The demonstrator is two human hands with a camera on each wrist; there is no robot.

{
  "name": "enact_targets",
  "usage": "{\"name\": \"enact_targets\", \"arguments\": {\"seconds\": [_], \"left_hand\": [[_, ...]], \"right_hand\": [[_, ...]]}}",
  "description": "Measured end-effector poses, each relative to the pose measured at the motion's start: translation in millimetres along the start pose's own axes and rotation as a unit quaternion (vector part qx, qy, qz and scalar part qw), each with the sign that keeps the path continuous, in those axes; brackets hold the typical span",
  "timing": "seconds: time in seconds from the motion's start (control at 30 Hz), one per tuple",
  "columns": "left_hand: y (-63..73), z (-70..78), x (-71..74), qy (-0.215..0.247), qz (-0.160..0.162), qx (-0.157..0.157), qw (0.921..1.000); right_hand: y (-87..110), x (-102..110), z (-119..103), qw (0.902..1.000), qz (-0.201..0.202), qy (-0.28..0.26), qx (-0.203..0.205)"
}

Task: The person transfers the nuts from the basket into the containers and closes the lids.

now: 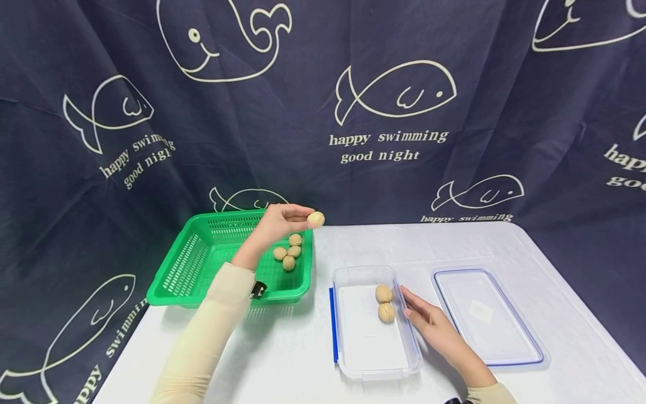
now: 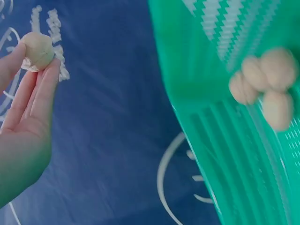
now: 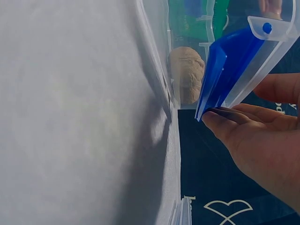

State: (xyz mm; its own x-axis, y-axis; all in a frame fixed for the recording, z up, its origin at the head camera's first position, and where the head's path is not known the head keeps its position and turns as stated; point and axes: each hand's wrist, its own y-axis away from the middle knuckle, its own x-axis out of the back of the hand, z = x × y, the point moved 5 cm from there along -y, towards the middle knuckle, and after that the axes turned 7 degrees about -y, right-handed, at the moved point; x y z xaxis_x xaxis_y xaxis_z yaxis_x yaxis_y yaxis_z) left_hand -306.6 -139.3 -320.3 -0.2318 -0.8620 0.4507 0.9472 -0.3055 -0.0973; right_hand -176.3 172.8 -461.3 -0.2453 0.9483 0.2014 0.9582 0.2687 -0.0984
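Observation:
My left hand [image 1: 282,224] pinches a walnut [image 1: 316,219] between thumb and fingertips, raised over the back right corner of the green basket [image 1: 171,261]. Several more walnuts [image 1: 289,263] lie together inside the basket's right end; the left wrist view shows them as a cluster [image 2: 279,110]. On the right, a clear plastic box [image 1: 370,373] stands with its top off and two walnuts [image 1: 386,312] touching inside along its right wall. My right hand [image 1: 436,328] grips that right wall, its fingers at the blue latch flap [image 3: 234,65] in the right wrist view.
The box's clear lid [image 1: 504,336] with a blue rim lies flat to the right of the box. Another blue latch [image 1: 333,325] hangs along the box's left side. A white cloth [image 1: 298,365] covers the table, and a dark fish-print curtain [image 1: 303,129] hangs behind.

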Motion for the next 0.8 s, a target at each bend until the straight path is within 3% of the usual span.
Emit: {"name": "enact_targets", "arguments": {"seconds": [0.3, 0.47, 0.8], "left_hand": [[15.2, 25.3, -41.8, 0.040, -0.007, 0.001, 0.9992], [24.7, 32.0, -64.4, 0.050, -0.028, -0.023, 0.9981], [40.5, 26.3, -120.4, 0.087, -0.066, -0.022, 0.9938]], "right_hand": [[0.4, 0.1, 1.5, 1.0000, 0.004, -0.002, -0.006], [0.3, -0.2, 1.1, 1.0000, 0.001, 0.000, -0.003], [-0.5, -0.4, -0.6, 0.9999, 0.002, 0.007, -0.013]]}}
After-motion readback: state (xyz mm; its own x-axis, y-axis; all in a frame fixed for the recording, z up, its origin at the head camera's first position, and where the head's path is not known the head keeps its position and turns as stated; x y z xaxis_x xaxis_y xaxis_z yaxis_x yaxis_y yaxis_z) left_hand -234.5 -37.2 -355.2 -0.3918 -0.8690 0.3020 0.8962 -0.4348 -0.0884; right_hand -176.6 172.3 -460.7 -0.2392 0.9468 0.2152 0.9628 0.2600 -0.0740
